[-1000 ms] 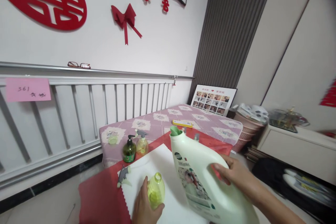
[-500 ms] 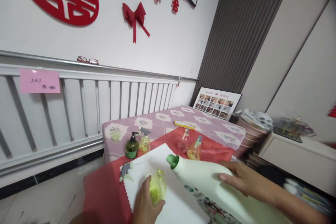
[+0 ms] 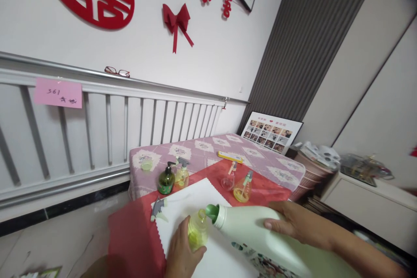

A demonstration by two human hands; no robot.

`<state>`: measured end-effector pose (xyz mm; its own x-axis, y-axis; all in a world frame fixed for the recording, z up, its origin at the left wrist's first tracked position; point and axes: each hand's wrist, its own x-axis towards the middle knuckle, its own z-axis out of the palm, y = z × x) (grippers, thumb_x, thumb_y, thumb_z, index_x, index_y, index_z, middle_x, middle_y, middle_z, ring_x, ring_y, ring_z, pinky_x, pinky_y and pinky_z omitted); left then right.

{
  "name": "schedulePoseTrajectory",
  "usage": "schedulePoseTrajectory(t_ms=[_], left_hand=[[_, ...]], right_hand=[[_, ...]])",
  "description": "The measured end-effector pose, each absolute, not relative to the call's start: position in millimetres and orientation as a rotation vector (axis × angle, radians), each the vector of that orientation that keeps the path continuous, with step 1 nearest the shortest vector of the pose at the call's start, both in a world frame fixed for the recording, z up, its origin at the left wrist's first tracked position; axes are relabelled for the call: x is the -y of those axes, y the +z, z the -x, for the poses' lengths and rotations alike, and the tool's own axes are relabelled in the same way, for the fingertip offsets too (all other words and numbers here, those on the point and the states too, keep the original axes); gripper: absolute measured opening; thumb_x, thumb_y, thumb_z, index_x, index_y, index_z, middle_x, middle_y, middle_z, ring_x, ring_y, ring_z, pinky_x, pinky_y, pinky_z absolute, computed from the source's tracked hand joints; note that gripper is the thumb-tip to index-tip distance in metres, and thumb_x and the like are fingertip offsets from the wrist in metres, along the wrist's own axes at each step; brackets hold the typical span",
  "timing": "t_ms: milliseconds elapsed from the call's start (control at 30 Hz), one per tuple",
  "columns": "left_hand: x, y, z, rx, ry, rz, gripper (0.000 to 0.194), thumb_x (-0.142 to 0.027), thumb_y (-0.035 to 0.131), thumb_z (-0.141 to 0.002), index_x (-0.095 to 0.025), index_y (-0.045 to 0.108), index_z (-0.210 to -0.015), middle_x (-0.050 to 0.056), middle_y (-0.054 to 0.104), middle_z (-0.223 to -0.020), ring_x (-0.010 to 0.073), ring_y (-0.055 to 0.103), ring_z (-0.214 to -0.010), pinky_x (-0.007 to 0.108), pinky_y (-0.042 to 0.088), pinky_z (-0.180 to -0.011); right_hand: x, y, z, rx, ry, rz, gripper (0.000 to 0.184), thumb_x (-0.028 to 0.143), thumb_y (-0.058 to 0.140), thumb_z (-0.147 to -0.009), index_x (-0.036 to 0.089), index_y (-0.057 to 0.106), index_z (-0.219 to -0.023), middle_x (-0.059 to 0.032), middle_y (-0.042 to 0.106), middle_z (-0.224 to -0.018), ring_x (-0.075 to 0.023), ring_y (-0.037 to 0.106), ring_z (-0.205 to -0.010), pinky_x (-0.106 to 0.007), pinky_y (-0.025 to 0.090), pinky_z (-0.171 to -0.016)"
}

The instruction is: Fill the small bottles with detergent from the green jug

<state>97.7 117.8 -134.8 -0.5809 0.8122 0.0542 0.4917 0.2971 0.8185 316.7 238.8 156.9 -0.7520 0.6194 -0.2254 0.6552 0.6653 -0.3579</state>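
Observation:
A small clear yellow bottle (image 3: 198,231) with no top on it stands in the grip of my left hand (image 3: 183,249), over the white mat (image 3: 169,208). My right hand (image 3: 286,221) grasps a big pale green jug (image 3: 247,223), tipped so its green spout meets or nearly meets the bottle's mouth. Whether liquid runs out cannot be made out. A grey spray trigger head (image 3: 158,209) lies at the mat's left edge. Behind the mat are a dark green pump bottle (image 3: 166,180), a yellowish spray bottle (image 3: 181,176), a pink spray bottle (image 3: 228,178) and an amber spray bottle (image 3: 243,189).
The table wears a purple patterned cloth (image 3: 202,145) and a red cloth (image 3: 130,234). A yellow-edged flat case (image 3: 230,157) and a pale green small dish (image 3: 147,165) lie farther back. A white radiator (image 3: 114,126) runs along the wall. Right stands a pink basket (image 3: 298,182).
The jug's spout has come down and left to the mouth of the yellow bottle. My left hand still holds that bottle. The whole view has shifted slightly.

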Motion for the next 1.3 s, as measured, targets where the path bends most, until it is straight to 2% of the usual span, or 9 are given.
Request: schedulePoseTrajectory(t_ms=[100, 233, 500, 833, 1033, 1300], left_hand=[[-117, -130, -98, -2.204, 1.187, -1.177, 0.089, -0.027, 0.064, -0.064, -0.009, 0.035, -0.146, 0.017, 0.048, -0.153, 0.0263, 0.045, -0.142, 0.035, 0.034, -0.118], [-117, -130, -97, -2.202, 1.161, -1.159, 0.090, -0.027, 0.064, -0.064, -0.011, 0.035, -0.147, 0.015, 0.047, -0.155, 0.0257, 0.045, -0.142, 0.034, 0.033, -0.118], [-118, -135, -96, -2.194, 1.200, -1.180, 0.092, -0.028, 0.063, -0.065, -0.009, 0.033, -0.149, 0.014, 0.046, -0.155, 0.0264, 0.044, -0.142, 0.036, 0.032, -0.119], [-115, -128, -95, -2.173, 1.181, -1.175, 0.093, -0.029, 0.064, -0.065, -0.012, 0.032, -0.150, 0.013, 0.046, -0.156, 0.0254, 0.043, -0.143, 0.034, 0.031, -0.119], [-115, -130, -95, -2.170, 1.209, -1.177, 0.093, -0.029, 0.065, -0.065, -0.012, 0.032, -0.150, 0.014, 0.047, -0.155, 0.0264, 0.045, -0.141, 0.035, 0.033, -0.117], [-114, -129, -96, -2.186, 1.190, -1.169, 0.092, -0.029, 0.065, -0.066, -0.014, 0.033, -0.150, 0.012, 0.047, -0.155, 0.0257, 0.044, -0.142, 0.033, 0.031, -0.118]], right_hand=[[-236, 164, -310, -2.722, -0.629, -1.024, 0.059, 0.074, 0.051, -0.082, 0.017, 0.066, -0.089, -0.0135, 0.075, -0.096, -0.0316, 0.068, -0.087, -0.036, 0.050, -0.071], [-234, 173, -304, -2.696, -0.577, -1.026, 0.059, 0.075, 0.049, -0.082, 0.018, 0.065, -0.088, -0.0136, 0.074, -0.094, -0.0317, 0.068, -0.088, -0.034, 0.050, -0.068], [-237, 179, -296, -2.675, -0.506, -1.023, 0.058, 0.070, 0.052, -0.082, 0.015, 0.066, -0.090, -0.0165, 0.074, -0.097, -0.0328, 0.068, -0.089, -0.037, 0.051, -0.072], [-232, 191, -284, -2.599, -0.469, -1.051, 0.049, 0.065, 0.057, -0.081, 0.016, 0.062, -0.086, -0.0129, 0.072, -0.092, -0.0291, 0.067, -0.085, -0.031, 0.046, -0.066], [-229, 199, -279, -2.596, -0.437, -1.014, 0.052, 0.067, 0.053, -0.083, 0.016, 0.062, -0.088, -0.0158, 0.073, -0.095, -0.0338, 0.067, -0.089, -0.036, 0.047, -0.070], [-233, 200, -277, -2.595, -0.405, -0.976, 0.049, 0.063, 0.053, -0.085, 0.016, 0.062, -0.091, -0.0174, 0.074, -0.099, -0.0349, 0.069, -0.090, -0.039, 0.048, -0.072]])
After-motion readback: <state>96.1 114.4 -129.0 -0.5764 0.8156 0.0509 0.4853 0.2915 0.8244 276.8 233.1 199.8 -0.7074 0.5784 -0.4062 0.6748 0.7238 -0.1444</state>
